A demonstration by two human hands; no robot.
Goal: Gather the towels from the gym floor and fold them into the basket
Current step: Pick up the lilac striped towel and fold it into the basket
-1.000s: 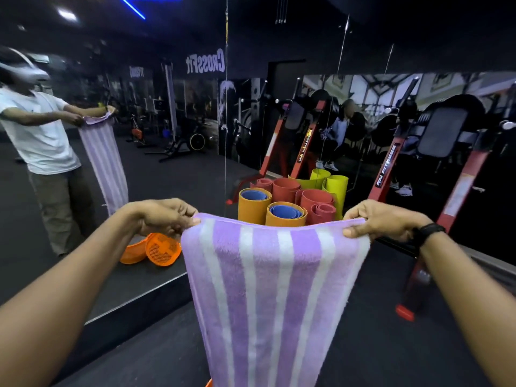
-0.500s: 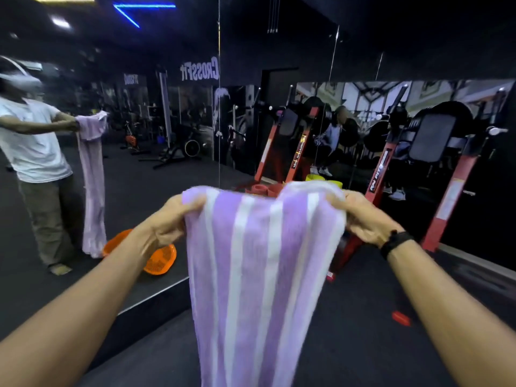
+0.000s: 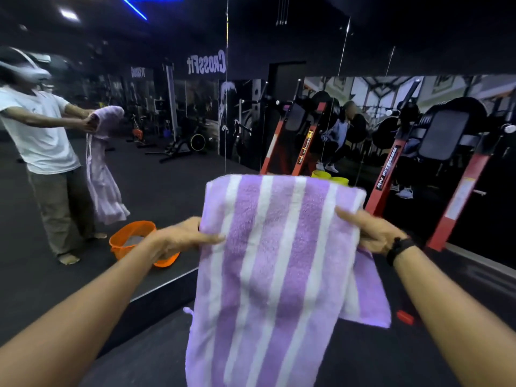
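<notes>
A person stands facing a wall mirror (image 3: 83, 169) in a dim gym and holds a purple-and-white striped towel (image 3: 273, 261) out in front at about chest height. The towel is doubled over along its top edge, so that a near layer hangs down past the bottom of the view and a second layer shows behind it at the lower right.

The left hand (image 3: 178, 241) has its grip closed on the towel's left edge, fingers lying across the front of the cloth and pinching it a little below the fold. The right hand (image 3: 368, 233) has its grip closed on the right edge at much the same height, fingers tucked between the layers; a black wristband (image 3: 399, 248) sits on that wrist. Both arms are stretched forward, and the towel hangs clear of the dark floor (image 3: 363, 358).

An orange basket (image 3: 131, 241) shows in the mirror's reflection, low on the left, just beyond the left forearm, with something pale grey lying inside it. The reflection also shows the person in a white T-shirt with a headset on, holding the same towel.

Behind the towel stand red-framed gym machines (image 3: 391, 177), and the tops of yellow-green rolled mats (image 3: 332, 178) peep just above the towel's fold. A small red object (image 3: 405, 317) lies on the floor at the right.
</notes>
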